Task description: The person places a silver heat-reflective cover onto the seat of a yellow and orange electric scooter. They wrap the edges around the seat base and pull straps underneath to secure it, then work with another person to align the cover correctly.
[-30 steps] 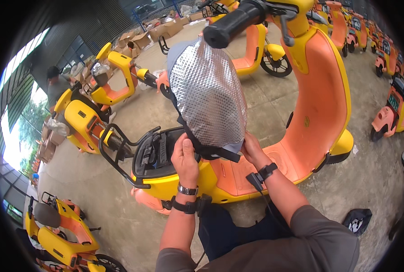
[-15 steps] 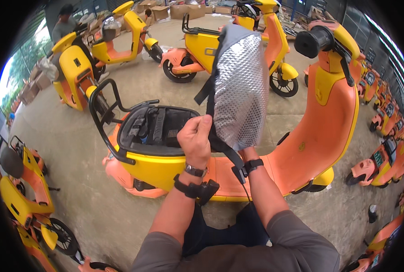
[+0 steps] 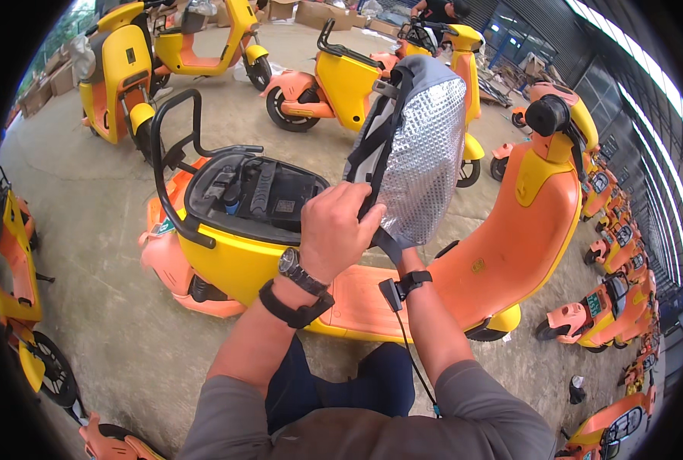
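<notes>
A silver quilted seat cover point(image 3: 425, 146) with grey edging and black straps stands upright in front of me, apparently around a raised seat. My left hand point(image 3: 337, 234) pinches its near black edge, fingers curled and thumb pressed in. Behind the cover's lower end goes my right hand point(image 3: 409, 257); only the wrist part shows and its fingers are hidden. Below is a yellow and orange scooter point(image 3: 242, 264). Its black under-seat compartment point(image 3: 299, 165) lies open left of my left hand, with a black battery-like block point(image 3: 289, 201) and a blue-tipped part inside.
The scooter's black rear rack point(image 3: 157, 142) rises at the left, its handlebar grip point(image 3: 547, 115) at the right. Beyond stands another yellow scooter point(image 3: 345, 84). More scooters line the right side. A person point(image 3: 437, 17) is bent over at the back, near cardboard boxes point(image 3: 322, 15).
My view has shifted to the right. My left hand has turned from a thumb-up fist to a back-up pinch on the cover's edge. The cover has turned, showing more of its strapped black side.
</notes>
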Demonstrator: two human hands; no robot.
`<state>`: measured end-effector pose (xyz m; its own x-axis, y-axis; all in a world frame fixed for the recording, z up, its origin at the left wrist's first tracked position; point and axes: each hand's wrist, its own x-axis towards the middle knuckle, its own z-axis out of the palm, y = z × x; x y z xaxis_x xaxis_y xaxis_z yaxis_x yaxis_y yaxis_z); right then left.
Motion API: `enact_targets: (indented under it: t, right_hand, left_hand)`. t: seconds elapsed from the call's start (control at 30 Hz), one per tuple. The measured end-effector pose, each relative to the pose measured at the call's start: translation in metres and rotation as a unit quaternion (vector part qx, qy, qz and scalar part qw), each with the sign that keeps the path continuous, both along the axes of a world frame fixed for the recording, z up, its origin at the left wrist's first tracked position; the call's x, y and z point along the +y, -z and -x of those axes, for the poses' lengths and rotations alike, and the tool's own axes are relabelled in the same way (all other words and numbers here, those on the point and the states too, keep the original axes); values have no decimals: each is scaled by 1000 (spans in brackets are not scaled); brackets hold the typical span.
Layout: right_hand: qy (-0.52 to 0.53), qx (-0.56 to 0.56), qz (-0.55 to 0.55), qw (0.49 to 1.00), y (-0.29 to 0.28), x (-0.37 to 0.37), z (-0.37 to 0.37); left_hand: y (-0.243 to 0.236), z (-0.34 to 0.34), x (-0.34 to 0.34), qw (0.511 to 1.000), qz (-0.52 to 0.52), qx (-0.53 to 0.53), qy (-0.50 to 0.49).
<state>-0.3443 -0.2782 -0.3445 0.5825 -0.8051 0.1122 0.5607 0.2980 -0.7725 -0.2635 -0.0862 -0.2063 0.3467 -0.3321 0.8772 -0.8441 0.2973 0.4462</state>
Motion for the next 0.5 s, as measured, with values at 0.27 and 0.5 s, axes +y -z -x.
enact_targets:
  t: [0.27,0.5]
  right_hand:
    - [7,14,7,1000,-3,3,-1]
    - [6,20,19,1000,0,-3,-8]
  left_hand:
    - [11,-34,-11,827,-109,455,311]
    - [72,-25,-16,857,-160,431,234]
